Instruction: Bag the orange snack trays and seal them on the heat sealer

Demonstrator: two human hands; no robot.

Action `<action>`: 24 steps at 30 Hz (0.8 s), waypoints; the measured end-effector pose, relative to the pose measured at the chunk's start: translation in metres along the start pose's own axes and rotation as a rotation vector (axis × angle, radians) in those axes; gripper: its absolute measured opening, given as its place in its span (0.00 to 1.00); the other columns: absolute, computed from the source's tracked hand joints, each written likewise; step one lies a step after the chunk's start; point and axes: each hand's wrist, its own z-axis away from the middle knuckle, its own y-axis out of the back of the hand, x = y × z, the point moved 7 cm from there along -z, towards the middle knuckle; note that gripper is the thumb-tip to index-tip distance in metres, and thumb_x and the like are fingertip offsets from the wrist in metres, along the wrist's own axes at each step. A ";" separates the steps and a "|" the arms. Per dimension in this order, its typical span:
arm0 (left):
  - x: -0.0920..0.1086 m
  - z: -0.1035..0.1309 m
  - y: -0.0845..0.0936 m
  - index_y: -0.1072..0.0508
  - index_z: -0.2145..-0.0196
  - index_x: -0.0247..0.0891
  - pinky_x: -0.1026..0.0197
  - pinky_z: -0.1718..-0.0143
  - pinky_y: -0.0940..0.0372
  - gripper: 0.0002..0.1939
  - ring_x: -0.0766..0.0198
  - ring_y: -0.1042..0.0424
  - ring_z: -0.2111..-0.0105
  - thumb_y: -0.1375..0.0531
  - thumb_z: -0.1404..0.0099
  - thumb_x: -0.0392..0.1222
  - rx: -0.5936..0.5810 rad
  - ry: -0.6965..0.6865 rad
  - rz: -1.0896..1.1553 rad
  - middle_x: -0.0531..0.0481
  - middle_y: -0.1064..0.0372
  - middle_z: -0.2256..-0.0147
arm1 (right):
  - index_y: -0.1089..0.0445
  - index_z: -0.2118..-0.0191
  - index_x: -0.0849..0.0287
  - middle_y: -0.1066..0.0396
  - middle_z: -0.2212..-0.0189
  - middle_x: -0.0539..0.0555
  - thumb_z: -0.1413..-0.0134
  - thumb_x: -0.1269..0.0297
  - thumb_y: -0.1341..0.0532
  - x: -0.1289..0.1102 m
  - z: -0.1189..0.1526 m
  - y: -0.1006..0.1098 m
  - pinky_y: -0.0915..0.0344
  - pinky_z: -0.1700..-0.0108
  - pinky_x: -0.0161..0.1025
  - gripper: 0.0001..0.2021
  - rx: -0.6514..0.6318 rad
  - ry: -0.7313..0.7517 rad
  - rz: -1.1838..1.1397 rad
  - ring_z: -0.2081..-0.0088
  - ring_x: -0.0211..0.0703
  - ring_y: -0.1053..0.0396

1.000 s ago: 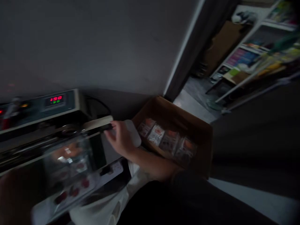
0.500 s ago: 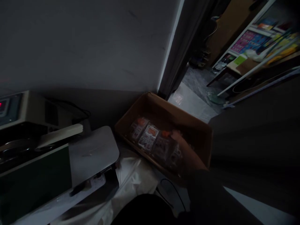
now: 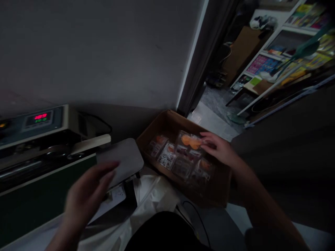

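My right hand (image 3: 216,146) is over a cardboard box (image 3: 222,195), its fingers closed on the edge of a clear packet (image 3: 188,143) with orange pieces inside. More clear packets (image 3: 167,156) with orange and dark contents lie in the box below it. My left hand (image 3: 90,190) hovers over the near side of the machine, beside its grey metal plate (image 3: 127,155). The fingers of this hand are apart and hold nothing.
A machine with a lit red and green display (image 3: 40,118) stands at the left. White cloth (image 3: 154,195) hangs beside it, with a black cable on the floor. Shelves (image 3: 264,54) with coloured packages are at the upper right, past a door frame.
My left hand has come into view at the lower left. My right hand has risen from inside the box with a packet. The view has shifted, and the machine's display now shows.
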 end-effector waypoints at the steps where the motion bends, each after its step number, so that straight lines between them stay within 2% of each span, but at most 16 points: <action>1: 0.014 -0.007 -0.010 0.24 0.53 0.46 0.57 0.44 0.36 0.20 0.53 0.30 0.49 0.32 0.43 0.49 -0.027 -0.077 -0.020 0.47 0.27 0.51 | 0.34 0.44 0.54 0.25 0.55 0.55 0.45 0.60 0.37 -0.040 -0.003 0.014 0.27 0.52 0.42 0.22 -0.012 0.099 0.034 0.56 0.44 0.25; 4: 0.067 -0.031 -0.051 0.32 0.43 0.43 0.50 0.40 0.40 0.40 0.48 0.36 0.42 0.26 0.52 0.47 -0.217 -0.359 0.032 0.41 0.36 0.41 | 0.31 0.45 0.51 0.25 0.53 0.54 0.44 0.59 0.37 -0.155 -0.008 0.035 0.28 0.49 0.44 0.20 -0.029 0.373 0.158 0.54 0.46 0.25; 6: 0.095 -0.042 -0.065 0.30 0.45 0.40 0.49 0.41 0.38 0.37 0.49 0.33 0.44 0.26 0.52 0.47 -0.302 -0.447 0.106 0.40 0.34 0.43 | 0.31 0.44 0.51 0.25 0.52 0.53 0.43 0.60 0.37 -0.212 -0.011 0.030 0.28 0.47 0.44 0.20 -0.057 0.504 0.188 0.53 0.46 0.25; 8: 0.107 -0.045 -0.061 0.26 0.52 0.38 0.52 0.48 0.32 0.27 0.53 0.26 0.53 0.28 0.49 0.48 -0.315 -0.416 0.182 0.41 0.26 0.51 | 0.33 0.42 0.50 0.25 0.52 0.53 0.42 0.60 0.37 -0.250 -0.015 0.015 0.29 0.47 0.43 0.22 -0.122 0.585 0.154 0.52 0.45 0.26; 10: 0.105 -0.039 -0.043 0.24 0.57 0.36 0.55 0.55 0.28 0.23 0.56 0.23 0.60 0.29 0.48 0.49 -0.256 -0.333 0.254 0.43 0.23 0.59 | 0.35 0.40 0.49 0.26 0.51 0.53 0.43 0.60 0.36 -0.272 -0.021 -0.003 0.28 0.48 0.42 0.25 -0.217 0.631 0.070 0.52 0.44 0.26; 12: 0.099 -0.028 -0.017 0.23 0.60 0.35 0.57 0.59 0.27 0.22 0.56 0.23 0.63 0.28 0.50 0.49 -0.145 -0.276 0.295 0.43 0.22 0.61 | 0.39 0.37 0.49 0.27 0.49 0.54 0.45 0.60 0.34 -0.286 -0.027 -0.017 0.28 0.49 0.42 0.29 -0.306 0.651 -0.038 0.53 0.43 0.26; 14: 0.094 -0.014 0.011 0.23 0.62 0.35 0.60 0.63 0.27 0.21 0.57 0.23 0.65 0.27 0.51 0.48 -0.023 -0.271 0.291 0.44 0.22 0.63 | 0.40 0.36 0.48 0.28 0.49 0.55 0.46 0.59 0.33 -0.295 -0.032 -0.030 0.28 0.49 0.43 0.32 -0.383 0.644 -0.124 0.53 0.42 0.26; 17: 0.097 0.005 0.044 0.23 0.63 0.36 0.64 0.66 0.28 0.20 0.59 0.23 0.67 0.27 0.52 0.46 0.115 -0.323 0.199 0.46 0.22 0.66 | 0.39 0.37 0.49 0.28 0.50 0.55 0.45 0.59 0.34 -0.307 -0.039 -0.052 0.28 0.51 0.42 0.30 -0.514 0.609 -0.183 0.54 0.41 0.26; 19: 0.103 0.016 0.057 0.22 0.62 0.37 0.64 0.65 0.28 0.19 0.60 0.23 0.67 0.26 0.52 0.44 0.167 -0.368 0.117 0.47 0.22 0.65 | 0.38 0.38 0.51 0.28 0.51 0.55 0.44 0.58 0.35 -0.318 -0.039 -0.066 0.28 0.53 0.40 0.28 -0.611 0.606 -0.210 0.55 0.40 0.26; 21: 0.108 0.026 0.065 0.22 0.61 0.38 0.64 0.64 0.28 0.18 0.60 0.23 0.66 0.27 0.50 0.44 0.197 -0.408 0.075 0.47 0.22 0.65 | 0.35 0.40 0.54 0.27 0.53 0.55 0.41 0.58 0.38 -0.329 -0.039 -0.078 0.29 0.54 0.38 0.23 -0.653 0.623 -0.192 0.55 0.39 0.26; 24: 0.103 0.036 0.071 0.22 0.59 0.40 0.63 0.60 0.29 0.19 0.60 0.23 0.64 0.28 0.49 0.44 0.209 -0.422 0.013 0.48 0.22 0.63 | 0.27 0.51 0.56 0.24 0.59 0.53 0.37 0.63 0.43 -0.344 -0.039 -0.089 0.31 0.55 0.36 0.13 -0.573 0.692 0.028 0.58 0.38 0.27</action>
